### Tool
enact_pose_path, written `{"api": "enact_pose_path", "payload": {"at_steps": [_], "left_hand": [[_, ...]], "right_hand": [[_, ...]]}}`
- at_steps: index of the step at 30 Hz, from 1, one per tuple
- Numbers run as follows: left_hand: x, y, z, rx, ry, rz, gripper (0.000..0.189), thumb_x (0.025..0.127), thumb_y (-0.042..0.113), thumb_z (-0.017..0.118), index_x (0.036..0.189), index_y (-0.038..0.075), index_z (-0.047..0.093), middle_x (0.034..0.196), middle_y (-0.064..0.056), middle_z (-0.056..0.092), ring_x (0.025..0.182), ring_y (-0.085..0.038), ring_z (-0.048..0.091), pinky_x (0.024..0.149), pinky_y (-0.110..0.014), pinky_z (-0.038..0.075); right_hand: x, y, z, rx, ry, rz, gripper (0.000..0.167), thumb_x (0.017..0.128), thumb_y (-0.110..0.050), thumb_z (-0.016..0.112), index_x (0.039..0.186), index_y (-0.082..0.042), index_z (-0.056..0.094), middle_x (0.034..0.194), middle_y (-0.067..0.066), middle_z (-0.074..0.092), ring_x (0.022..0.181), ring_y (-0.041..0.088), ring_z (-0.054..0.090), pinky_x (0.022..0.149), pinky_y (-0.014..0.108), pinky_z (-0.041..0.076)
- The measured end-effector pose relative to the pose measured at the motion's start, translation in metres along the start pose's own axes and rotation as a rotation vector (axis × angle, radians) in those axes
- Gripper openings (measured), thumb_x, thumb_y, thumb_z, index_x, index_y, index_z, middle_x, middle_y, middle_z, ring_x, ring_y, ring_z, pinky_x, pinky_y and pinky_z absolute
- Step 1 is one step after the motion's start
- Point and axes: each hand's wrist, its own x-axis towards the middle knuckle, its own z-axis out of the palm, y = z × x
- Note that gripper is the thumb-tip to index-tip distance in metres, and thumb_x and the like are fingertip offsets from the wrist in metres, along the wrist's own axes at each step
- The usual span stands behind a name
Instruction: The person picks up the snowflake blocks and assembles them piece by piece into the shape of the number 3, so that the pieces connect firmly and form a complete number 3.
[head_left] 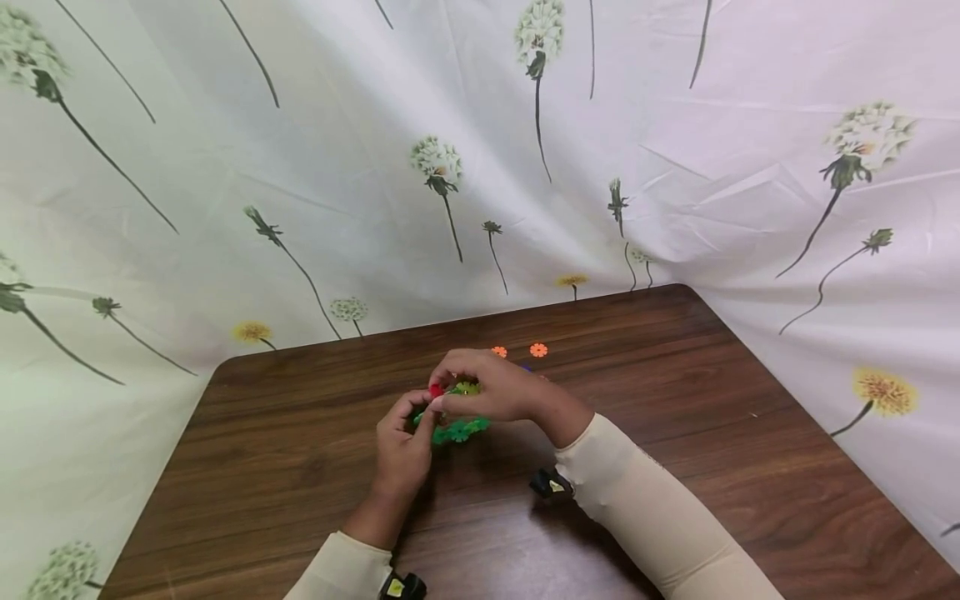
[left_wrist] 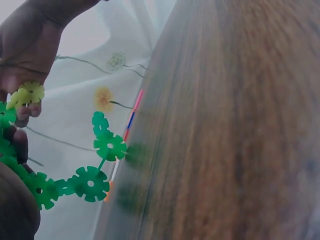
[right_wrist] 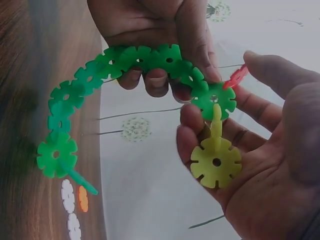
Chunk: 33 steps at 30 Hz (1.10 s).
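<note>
A curved chain of green notched flower discs point(right_wrist: 67, 95), slotted into one another, hangs from my left hand point(head_left: 403, 450). The left fingers and thumb grip it near one end, above the table. Two yellow discs point(right_wrist: 226, 172) are joined to the green disc at that end, seen in the right wrist view. My right hand point(head_left: 501, 390) pinches a red disc point(right_wrist: 237, 76) between thumb and finger, right at the edge of the same green disc. In the left wrist view the free end of the chain point(left_wrist: 91, 184) dangles clear of the left hand.
On the brown wooden table point(head_left: 300, 450), beyond the right hand, lie orange discs point(head_left: 538, 350) and a partly hidden blue disc point(head_left: 527, 367). White discs point(right_wrist: 68, 196) show in the right wrist view. A dandelion-print cloth point(head_left: 337, 167) hangs behind the table.
</note>
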Motion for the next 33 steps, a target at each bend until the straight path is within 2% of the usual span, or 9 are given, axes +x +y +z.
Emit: {"api": "enact_pose_path", "payload": {"at_steps": [2, 6, 13, 17, 23, 30, 33], "left_hand": [[0.0, -0.0001, 0.0, -0.007, 0.002, -0.002, 0.006, 0.101, -0.013, 0.066, 0.105, -0.018, 0.067, 0.1, 0.012, 0.073, 0.082, -0.007, 0.069, 0.073, -0.019, 0.061], [0.0001, -0.0006, 0.0002, 0.01, 0.012, 0.001, 0.006, 0.101, -0.014, 0.066, 0.105, -0.018, 0.068, 0.099, 0.015, 0.073, 0.085, -0.002, 0.067, 0.075, -0.015, 0.059], [0.0, -0.0013, 0.0012, 0.015, 0.015, 0.002, 0.006, 0.098, -0.018, 0.066, 0.103, -0.018, 0.068, 0.099, 0.018, 0.073, 0.09, 0.004, 0.067, 0.077, -0.012, 0.057], [-0.0002, -0.002, 0.0017, 0.01, 0.008, 0.009, 0.006, 0.098, -0.019, 0.065, 0.103, -0.019, 0.068, 0.1, 0.019, 0.073, 0.089, 0.004, 0.068, 0.077, -0.012, 0.057], [-0.0005, -0.0026, 0.0018, -0.014, -0.007, 0.031, 0.005, 0.097, -0.02, 0.065, 0.102, -0.02, 0.068, 0.1, 0.018, 0.074, 0.087, 0.003, 0.068, 0.076, -0.013, 0.058], [0.0006, -0.002, 0.0005, 0.032, 0.008, -0.002, 0.007, 0.1, -0.013, 0.068, 0.106, -0.015, 0.07, 0.103, 0.017, 0.075, 0.095, 0.001, 0.069, 0.08, -0.013, 0.058], [0.0019, -0.0023, -0.0005, 0.035, -0.006, -0.014, 0.011, 0.101, -0.01, 0.069, 0.111, -0.013, 0.071, 0.107, 0.014, 0.075, 0.102, -0.002, 0.07, 0.086, -0.014, 0.058]], "right_hand": [[0.0, 0.0013, 0.0001, 0.008, 0.014, -0.012, 0.014, 0.104, -0.024, 0.078, 0.114, -0.016, 0.075, 0.116, -0.003, 0.071, 0.112, 0.015, 0.067, 0.1, 0.029, 0.057], [0.0002, 0.0027, 0.0006, -0.009, 0.031, -0.032, 0.012, 0.102, -0.025, 0.08, 0.111, -0.017, 0.077, 0.115, -0.003, 0.072, 0.109, 0.013, 0.067, 0.098, 0.029, 0.057], [0.0004, 0.004, 0.0005, -0.009, 0.041, -0.021, 0.013, 0.099, -0.023, 0.084, 0.109, -0.017, 0.08, 0.113, -0.004, 0.072, 0.106, 0.009, 0.067, 0.091, 0.027, 0.057], [0.0002, 0.0046, -0.0002, 0.01, 0.038, -0.014, 0.012, 0.098, -0.021, 0.085, 0.107, -0.016, 0.081, 0.111, -0.003, 0.071, 0.104, 0.014, 0.068, 0.087, 0.028, 0.056], [0.0004, 0.0056, -0.0005, 0.026, 0.034, 0.002, 0.011, 0.097, -0.018, 0.084, 0.106, -0.013, 0.081, 0.109, -0.001, 0.069, 0.108, 0.025, 0.072, 0.089, 0.026, 0.056], [0.0019, 0.007, -0.0017, 0.005, 0.066, -0.036, 0.013, 0.097, -0.022, 0.085, 0.107, -0.015, 0.084, 0.11, -0.003, 0.071, 0.092, 0.017, 0.062, 0.077, 0.028, 0.052], [0.002, 0.01, -0.0025, 0.021, 0.086, -0.051, 0.014, 0.097, -0.021, 0.084, 0.109, -0.014, 0.084, 0.11, -0.001, 0.074, 0.092, 0.018, 0.063, 0.077, 0.03, 0.054]]}}
